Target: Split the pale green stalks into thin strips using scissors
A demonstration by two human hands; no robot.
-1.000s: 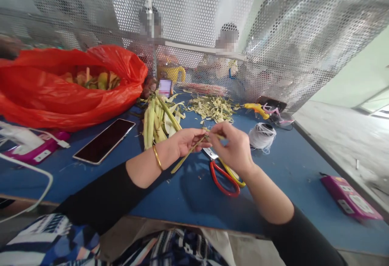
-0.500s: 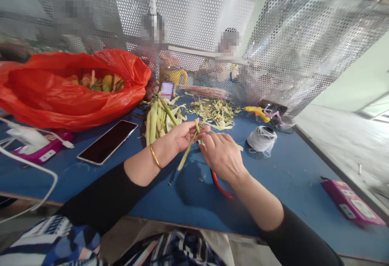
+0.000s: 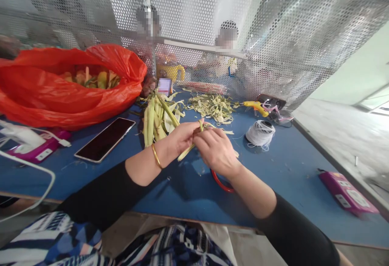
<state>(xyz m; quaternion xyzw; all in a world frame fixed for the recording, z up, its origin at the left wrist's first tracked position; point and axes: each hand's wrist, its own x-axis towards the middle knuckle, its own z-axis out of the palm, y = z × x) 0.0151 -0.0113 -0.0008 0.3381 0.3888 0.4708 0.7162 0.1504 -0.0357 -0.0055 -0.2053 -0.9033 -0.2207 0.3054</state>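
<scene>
My left hand point(image 3: 179, 138) and my right hand point(image 3: 214, 150) meet above the blue table point(image 3: 273, 176), fingers pinched together on a thin pale green leaf strip point(image 3: 186, 151). The strip slants down to the left below my left hand and a short end sticks up between my fingers. A gold bangle point(image 3: 156, 156) rings my left wrist. Under my right wrist lie red-handled scissors point(image 3: 221, 184), mostly hidden. A bundle of green leaf strips point(image 3: 154, 118) lies just beyond my left hand.
A red plastic bag point(image 3: 69, 83) with yellowish pieces sits back left. A phone point(image 3: 105, 139) lies face up near it. Leaf trimmings point(image 3: 212, 108), a yellow glue gun point(image 3: 255, 107) and a white thread spool point(image 3: 260, 133) lie beyond. Pink boxes point(image 3: 346, 193) sit at the right edge; perforated metal screen point(image 3: 273, 35) behind.
My right hand came down from above the scissors and closed in against my left hand, covering the scissors. The strip now sits more upright between both hands.
</scene>
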